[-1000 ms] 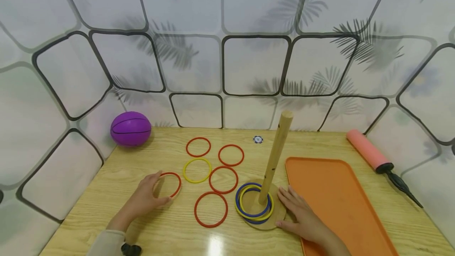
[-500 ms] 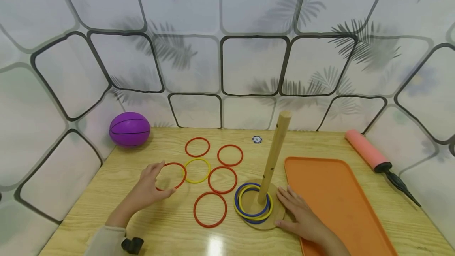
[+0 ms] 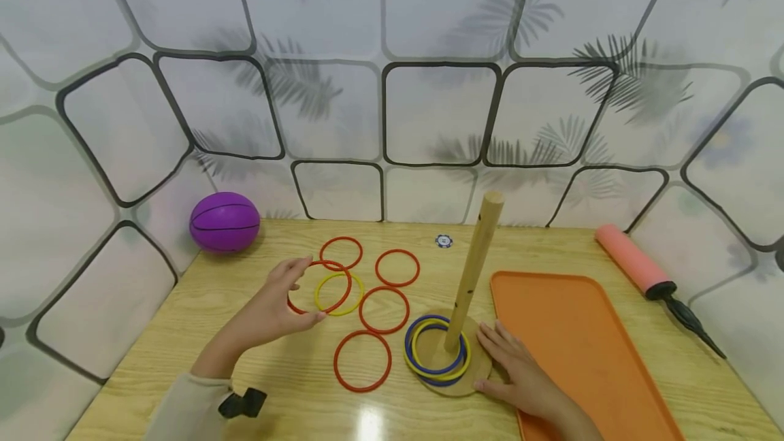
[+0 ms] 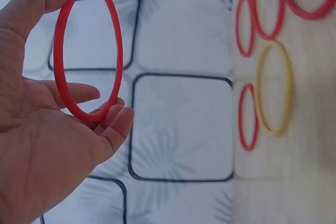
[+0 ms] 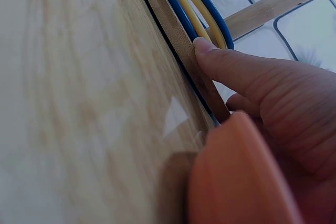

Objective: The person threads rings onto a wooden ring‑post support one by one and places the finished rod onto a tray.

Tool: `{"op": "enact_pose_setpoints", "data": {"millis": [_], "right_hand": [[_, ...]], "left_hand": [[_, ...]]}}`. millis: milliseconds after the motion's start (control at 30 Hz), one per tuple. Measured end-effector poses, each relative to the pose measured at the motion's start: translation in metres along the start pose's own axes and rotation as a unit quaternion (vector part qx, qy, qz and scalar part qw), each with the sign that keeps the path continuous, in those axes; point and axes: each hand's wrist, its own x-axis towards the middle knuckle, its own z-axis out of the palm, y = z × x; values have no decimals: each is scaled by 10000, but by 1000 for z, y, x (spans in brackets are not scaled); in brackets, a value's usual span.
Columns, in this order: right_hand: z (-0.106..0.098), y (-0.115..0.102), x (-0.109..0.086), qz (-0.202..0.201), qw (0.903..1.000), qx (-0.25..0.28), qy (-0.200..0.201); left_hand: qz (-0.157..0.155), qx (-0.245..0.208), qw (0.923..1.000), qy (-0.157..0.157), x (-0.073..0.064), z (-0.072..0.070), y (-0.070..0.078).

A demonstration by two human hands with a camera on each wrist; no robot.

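In the head view, my left hand holds a red ring above the table, over a yellow ring. The left wrist view shows that red ring pinched at its rim between thumb and fingers. My right hand rests on the right edge of a round wooden base that bears a tall wooden post. Around the post's foot lie blue and yellow rings. Up close in the right wrist view, the right thumb touches the base's edge.
Several red rings lie on the table between the hands. An orange tray lies under and beside the right forearm. Farther right is a pink hand pump. A purple ball sits back left, and a poker chip lies near the wall.
My left hand has lifted the red ring off the table and carried it right and away from me, over the yellow ring. The right hand stays on the base.
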Motion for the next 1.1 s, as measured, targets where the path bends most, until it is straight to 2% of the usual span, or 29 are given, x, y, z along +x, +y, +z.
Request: {"op": "enact_pose_setpoints", "data": {"millis": [300,467,567,767,967,1100], "right_hand": [[0,-2,0,235,9995,151,-134],[0,-2,0,163,9998,75,-82],[0,-2,0,80,10000,39,-23],[0,-2,0,37,10000,16,13],[1,-2,1,17,10000,13,17],[0,-1,0,-15,10000,5,30]], "left_hand": [[344,-183,9991,-180,18,-3,39],[681,-234,9969,-304,28,-7,58],[984,-296,9941,-352,33,-12,71],[1586,-253,9869,-118,46,-20,99],[1799,-264,9833,48,55,-25,122],[2088,-355,9773,47,60,-25,133]]}}
